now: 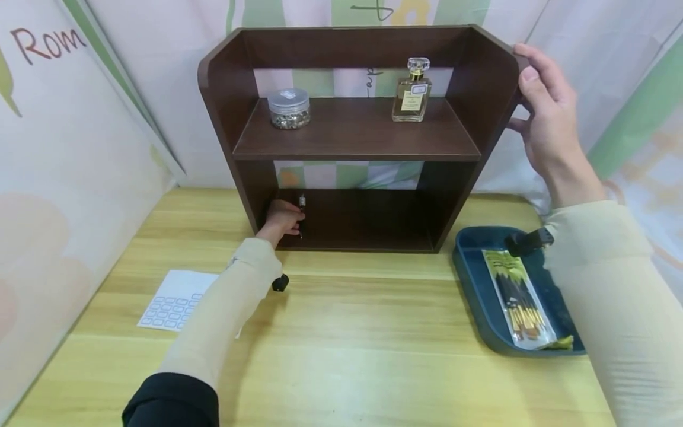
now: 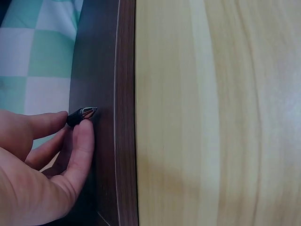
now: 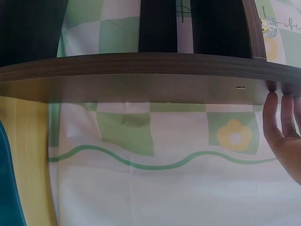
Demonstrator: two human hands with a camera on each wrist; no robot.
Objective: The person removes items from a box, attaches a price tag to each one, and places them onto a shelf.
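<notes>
Inside the lower compartment of the dark brown shelf (image 1: 352, 157), my left hand (image 1: 283, 219) pinches a black pen (image 1: 302, 204) between fingertips and thumb. The pen's pointed metal tip (image 2: 89, 112) shows in the left wrist view, just above the shelf's bottom board. My right hand (image 1: 552, 107) touches the upper right side panel of the shelf near its front edge. In the right wrist view its fairly straight fingers (image 3: 271, 115) press the panel's outer face. On the upper board stand a lidded jar (image 1: 290, 110) at left and a perfume bottle (image 1: 412, 95) at right.
A blue tray (image 1: 472, 305) stands to the right of the shelf, holding a pack of paintbrushes (image 1: 520, 302). A sheet of labels (image 1: 173, 302) lies on the wooden table (image 1: 347, 344) at left, partly under my left arm. Printed cloth hangs behind and beside the table.
</notes>
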